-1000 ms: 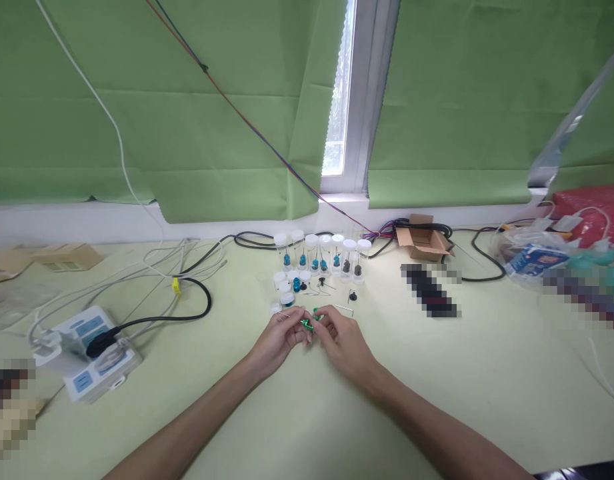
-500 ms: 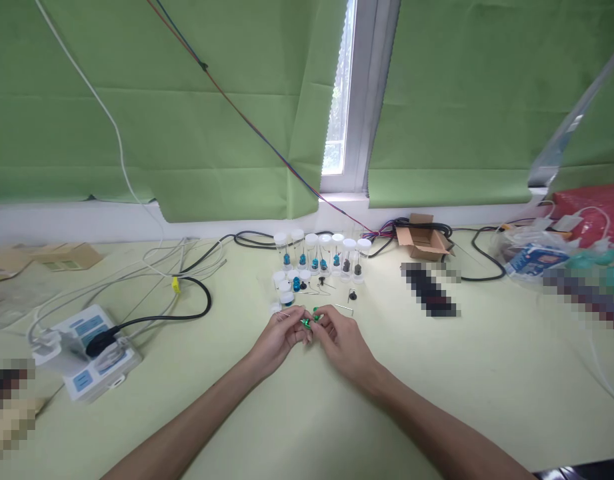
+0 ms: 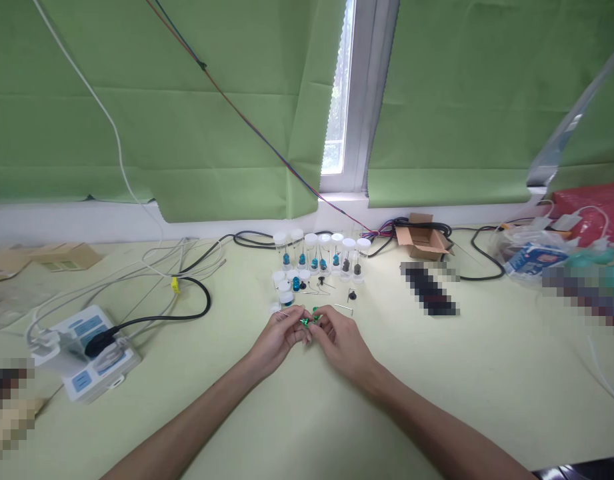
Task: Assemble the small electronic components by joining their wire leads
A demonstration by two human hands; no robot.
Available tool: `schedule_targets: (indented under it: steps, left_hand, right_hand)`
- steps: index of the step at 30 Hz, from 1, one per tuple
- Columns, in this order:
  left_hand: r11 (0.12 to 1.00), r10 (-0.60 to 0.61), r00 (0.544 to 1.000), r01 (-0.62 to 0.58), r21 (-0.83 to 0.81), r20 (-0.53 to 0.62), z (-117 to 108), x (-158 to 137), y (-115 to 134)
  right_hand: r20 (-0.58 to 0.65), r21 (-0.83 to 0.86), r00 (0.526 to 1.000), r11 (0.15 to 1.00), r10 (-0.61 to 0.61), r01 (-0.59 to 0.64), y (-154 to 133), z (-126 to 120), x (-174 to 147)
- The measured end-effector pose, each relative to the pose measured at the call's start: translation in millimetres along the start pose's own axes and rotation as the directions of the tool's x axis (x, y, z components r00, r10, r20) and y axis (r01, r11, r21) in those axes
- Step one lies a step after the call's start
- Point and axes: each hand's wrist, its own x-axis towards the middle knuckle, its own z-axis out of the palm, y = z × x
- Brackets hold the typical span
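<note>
My left hand (image 3: 281, 338) pinches a small shiny green metal part (image 3: 305, 323) between thumb and fingers. A thin metal rod (image 3: 283, 313) sticks out past the left fingers; its other end is hidden. Close against it, my right hand (image 3: 344, 340) has its fingers bent and pressed together at the same green part. Another bit of green (image 3: 315, 310) shows by the right fingertips, too small to name. Just beyond lie an L-shaped hex key (image 3: 345, 309), a small black part (image 3: 353, 295) and a blue metal part (image 3: 296, 284).
Several clear tubes with white caps (image 3: 324, 252) stand in a row behind the hands, with blue or dark parts inside. An open cardboard box (image 3: 421, 243) sits at the back. To the left are a power strip (image 3: 94, 353) and tangled cables (image 3: 197, 267).
Both hands stay in almost the same place. The green part between the fingertips has turned slightly.
</note>
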Motion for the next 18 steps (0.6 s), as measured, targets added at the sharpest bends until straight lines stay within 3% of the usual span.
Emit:
schedule_targets:
  steps: [18]
  left_hand:
    - [1.0, 0.003, 1.0, -0.003, 0.015, 0.022, -1.0, -0.8, 0.4]
  right_hand:
    - [0.033, 0.028, 0.999, 0.999, 0.02, -0.021, -2.7, -0.9, 0.1]
